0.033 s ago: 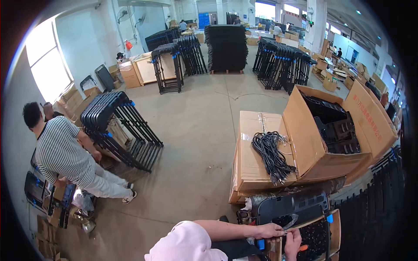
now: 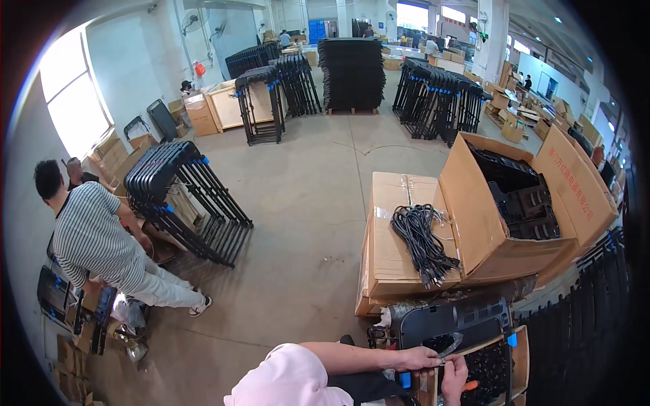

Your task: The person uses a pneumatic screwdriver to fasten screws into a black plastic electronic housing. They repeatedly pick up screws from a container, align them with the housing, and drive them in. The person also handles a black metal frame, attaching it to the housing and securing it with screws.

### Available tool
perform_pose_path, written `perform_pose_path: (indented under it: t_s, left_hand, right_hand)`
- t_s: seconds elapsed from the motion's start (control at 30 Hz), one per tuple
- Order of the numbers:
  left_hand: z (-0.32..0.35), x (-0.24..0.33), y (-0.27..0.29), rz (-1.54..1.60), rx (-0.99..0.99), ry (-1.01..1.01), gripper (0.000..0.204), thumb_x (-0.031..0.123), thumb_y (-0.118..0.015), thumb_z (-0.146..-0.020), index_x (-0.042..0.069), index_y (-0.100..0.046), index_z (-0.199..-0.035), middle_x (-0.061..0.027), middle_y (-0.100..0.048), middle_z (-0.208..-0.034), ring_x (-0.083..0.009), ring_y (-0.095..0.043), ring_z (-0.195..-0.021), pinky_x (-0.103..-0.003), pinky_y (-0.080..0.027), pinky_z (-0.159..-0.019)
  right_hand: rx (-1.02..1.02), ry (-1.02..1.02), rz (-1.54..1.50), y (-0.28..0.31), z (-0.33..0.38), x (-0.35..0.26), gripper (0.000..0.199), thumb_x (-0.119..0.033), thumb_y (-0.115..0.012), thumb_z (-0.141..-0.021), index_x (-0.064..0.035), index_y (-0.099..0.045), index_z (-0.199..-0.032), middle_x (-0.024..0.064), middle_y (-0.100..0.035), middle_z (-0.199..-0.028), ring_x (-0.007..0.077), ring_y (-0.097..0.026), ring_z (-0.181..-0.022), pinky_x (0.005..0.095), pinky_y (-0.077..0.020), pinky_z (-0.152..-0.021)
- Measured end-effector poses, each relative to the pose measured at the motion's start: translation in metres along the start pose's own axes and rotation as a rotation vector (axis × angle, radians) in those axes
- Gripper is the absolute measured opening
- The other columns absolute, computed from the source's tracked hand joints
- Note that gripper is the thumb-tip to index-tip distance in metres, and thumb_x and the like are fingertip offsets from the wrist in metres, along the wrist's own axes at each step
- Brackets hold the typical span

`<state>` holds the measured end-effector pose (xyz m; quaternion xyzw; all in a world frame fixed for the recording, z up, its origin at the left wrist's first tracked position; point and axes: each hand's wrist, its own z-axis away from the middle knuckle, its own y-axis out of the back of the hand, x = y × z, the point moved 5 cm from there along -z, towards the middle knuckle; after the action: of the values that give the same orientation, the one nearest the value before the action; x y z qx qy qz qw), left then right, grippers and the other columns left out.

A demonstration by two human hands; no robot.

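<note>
L hand (image 2: 420,358) & R hand (image 2: 454,380) are pinching sm. pale item (image 2: 443,363) betw. them, axis unclear; blk parts (image 2: 491,373) are lying right, nearer R hand.

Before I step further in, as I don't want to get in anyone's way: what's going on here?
A person's left hand and right hand are close together by an open carton of small black parts, seemingly around something too small to make out. An orange object shows beside the right hand. Beyond, a bundle of black cables lies on a closed cardboard box. Off to the left, a co-worker in a striped shirt stands beside a row of black frames.
</note>
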<state>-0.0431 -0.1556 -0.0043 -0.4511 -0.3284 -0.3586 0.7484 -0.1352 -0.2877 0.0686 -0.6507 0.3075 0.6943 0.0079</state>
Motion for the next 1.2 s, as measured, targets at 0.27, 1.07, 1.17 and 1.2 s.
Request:
perform_pose_path:
  t_s: [0.27, 1.07, 1.17, 1.2]
  left_hand:
    - [0.013, 0.008, 0.005, -0.046, 0.008, -0.009, 0.033, 0.039, -0.056, -0.114, 0.009, -0.067, -0.119, 0.0032, -0.068, -0.089, -0.0064, -0.062, -0.071, -0.023, -0.049, -0.057]
    - [0.032, -0.002, 0.038, 0.144, 0.11, 0.113, 0.034, 0.032, -0.05, -0.117, 0.003, -0.066, -0.123, -0.0036, -0.072, -0.1, -0.0111, -0.067, -0.069, -0.025, -0.054, -0.055]
    - [0.044, 0.013, 0.05, 0.132, 0.178, 0.088, 0.032, 0.032, -0.05, -0.117, 0.004, -0.064, -0.12, -0.0013, -0.068, -0.096, -0.0096, -0.064, -0.074, -0.025, -0.053, -0.062]
    - [0.042, 0.008, 0.058, 0.124, 0.2, 0.07, 0.032, 0.032, -0.049, -0.117, 0.004, -0.064, -0.12, -0.0006, -0.068, -0.096, -0.0093, -0.063, -0.077, -0.025, -0.053, -0.065]
  right_hand:
    - [-0.067, -0.04, -0.003, -0.008, -0.012, -0.015, 0.011, -0.003, -0.057, -0.099, 0.0009, -0.062, -0.107, 0.0063, -0.063, -0.085, 0.0103, -0.058, -0.078, 0.0294, -0.0478, -0.07]
    - [-0.167, -0.023, 0.493, -0.05, -0.008, -0.038, 0.039, -0.029, -0.077, -0.094, -0.0077, -0.073, -0.125, 0.0197, -0.077, -0.098, 0.0369, -0.076, -0.091, 0.0451, -0.0595, -0.078]
    - [-0.094, -0.16, 0.478, -0.055, -0.028, -0.038, 0.038, -0.028, -0.078, -0.094, -0.0084, -0.073, -0.126, 0.017, -0.075, -0.087, 0.0338, -0.075, -0.08, 0.0442, -0.0574, -0.07]
    - [-0.034, -0.088, 0.5, -0.056, -0.04, -0.037, 0.038, -0.027, -0.078, -0.094, -0.0092, -0.073, -0.127, 0.0145, -0.071, -0.078, 0.031, -0.073, -0.072, 0.0432, -0.0549, -0.065]
